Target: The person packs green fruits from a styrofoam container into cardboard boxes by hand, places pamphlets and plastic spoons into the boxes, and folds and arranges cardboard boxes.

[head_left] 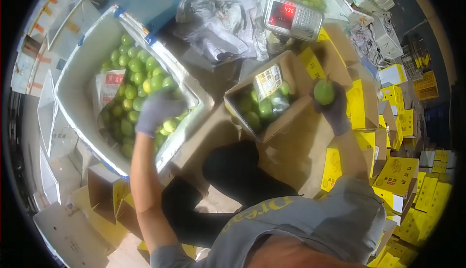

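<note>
My right hand (335,112), in a grey glove, holds up a round green fruit (324,92) to the right of an open cardboard box (287,120). Several green fruits (265,108) lie inside that box with a printed packet (268,81) on top of them. On the other side, my gloved left hand (160,110) reaches into a large white foam box (73,81) over a heap of green fruits (131,64). Its fingers are blurred, and whether they grip a fruit is hidden.
Behind the cardboard box stands a digital scale display (293,19) with red digits. Crumpled white paper (218,20) lies to its left. Yellow cardboard cartons (357,105) crowd the right side. More open cartons (104,188) sit at lower left, near my knees.
</note>
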Motion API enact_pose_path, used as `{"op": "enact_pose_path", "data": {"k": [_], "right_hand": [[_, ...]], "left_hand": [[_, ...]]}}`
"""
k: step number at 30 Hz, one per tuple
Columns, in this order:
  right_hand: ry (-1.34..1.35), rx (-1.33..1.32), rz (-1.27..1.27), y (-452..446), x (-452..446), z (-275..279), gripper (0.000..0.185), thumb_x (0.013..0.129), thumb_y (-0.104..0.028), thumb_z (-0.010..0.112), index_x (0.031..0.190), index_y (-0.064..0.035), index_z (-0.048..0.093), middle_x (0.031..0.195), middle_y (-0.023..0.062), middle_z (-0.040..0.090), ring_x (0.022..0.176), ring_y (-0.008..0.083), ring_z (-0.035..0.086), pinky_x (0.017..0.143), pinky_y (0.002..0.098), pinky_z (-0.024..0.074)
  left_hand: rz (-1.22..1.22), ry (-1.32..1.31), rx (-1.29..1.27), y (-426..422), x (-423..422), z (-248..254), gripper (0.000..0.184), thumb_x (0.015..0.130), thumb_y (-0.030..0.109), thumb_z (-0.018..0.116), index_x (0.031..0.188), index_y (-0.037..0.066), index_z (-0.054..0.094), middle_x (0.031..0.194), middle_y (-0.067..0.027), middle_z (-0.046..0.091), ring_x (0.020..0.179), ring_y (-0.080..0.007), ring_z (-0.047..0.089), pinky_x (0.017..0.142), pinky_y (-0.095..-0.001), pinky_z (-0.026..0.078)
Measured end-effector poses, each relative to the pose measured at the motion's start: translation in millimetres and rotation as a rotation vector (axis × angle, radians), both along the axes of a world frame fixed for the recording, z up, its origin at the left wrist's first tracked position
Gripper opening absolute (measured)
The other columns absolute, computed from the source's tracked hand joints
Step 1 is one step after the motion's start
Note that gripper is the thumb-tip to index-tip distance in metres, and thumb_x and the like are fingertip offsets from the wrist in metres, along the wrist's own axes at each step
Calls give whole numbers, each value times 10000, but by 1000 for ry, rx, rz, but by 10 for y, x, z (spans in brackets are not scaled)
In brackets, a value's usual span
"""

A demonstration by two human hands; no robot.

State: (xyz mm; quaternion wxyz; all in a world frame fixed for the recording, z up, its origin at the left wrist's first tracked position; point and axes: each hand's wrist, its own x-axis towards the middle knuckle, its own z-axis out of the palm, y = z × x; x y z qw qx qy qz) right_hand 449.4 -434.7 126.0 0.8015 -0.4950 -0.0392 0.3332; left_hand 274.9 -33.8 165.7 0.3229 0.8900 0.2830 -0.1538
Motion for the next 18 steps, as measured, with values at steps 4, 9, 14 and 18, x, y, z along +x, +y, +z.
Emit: {"op": "enact_pose_path", "data": {"k": [4, 9, 14, 18], "right_hand": [[-187, -24, 15, 68, -241, 24, 434, 891, -365, 473, 1127, -1, 489, 840, 97, 585, 554, 202, 574, 480, 313, 461], [-982, -341, -93, 323, -767, 61, 652, 806, -250, 631, 1326, 0, 326, 1270, 169, 427, 1154, 296, 438, 961, 401, 364], [-1353, -557, 107, 337, -1199, 234, 897, 705, -299, 717, 1386, 7, 220, 1338, 226, 344, 1227, 384, 335, 1033, 449, 265], [-1240, -572, 49, 118, -1273, 80, 538, 714, -256, 712, 1175, -61, 516, 1166, 140, 503, 1064, 332, 486, 958, 442, 354]], "left_hand": [[-322, -613, -108, -1153, 513, 280, 719, 688, 457, 712, 1209, 9, 502, 1109, -213, 579, 1063, -315, 555, 921, -366, 425], [-189, -597, -894, -1943, 572, -27, 554, 887, 313, 566, 1328, 36, 378, 1201, -111, 496, 1087, -198, 491, 918, -304, 421], [99, -485, -773, -1630, 47, -108, 319, 876, 189, 572, 1129, -4, 559, 966, -47, 607, 800, -91, 572, 598, -198, 478], [426, -561, -449, -838, -461, -123, 387, 821, 196, 635, 1128, -24, 551, 1038, -112, 577, 787, -149, 593, 627, -242, 499]]}}
